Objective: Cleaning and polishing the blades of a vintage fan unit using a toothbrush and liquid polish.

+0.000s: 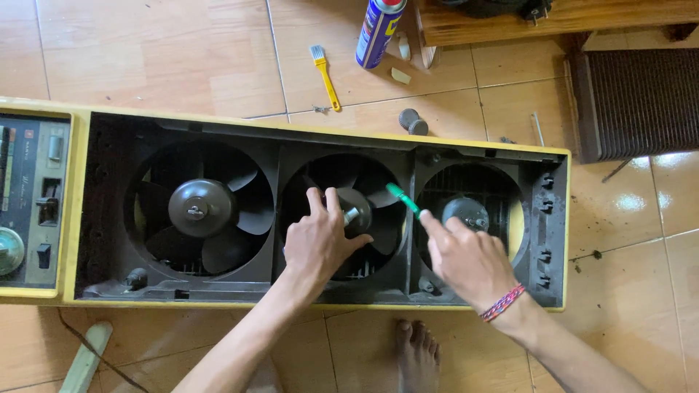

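Glossy orange-tan tiled floor (145, 58) reflecting daylight, wooden furniture (553, 18) at top edge

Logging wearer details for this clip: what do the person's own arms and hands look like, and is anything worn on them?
Both forearms are bare, with no sleeves in view and no gloves. The left hand wears nothing visible. The right hand has a braided red, blue and white thread bracelet at the wrist. No rings or watch show.

tiled floor (145, 58) bears fan unit (313, 131), brush (325, 73).

Blue spray can (379, 29), yellow label, floor top-ctr.
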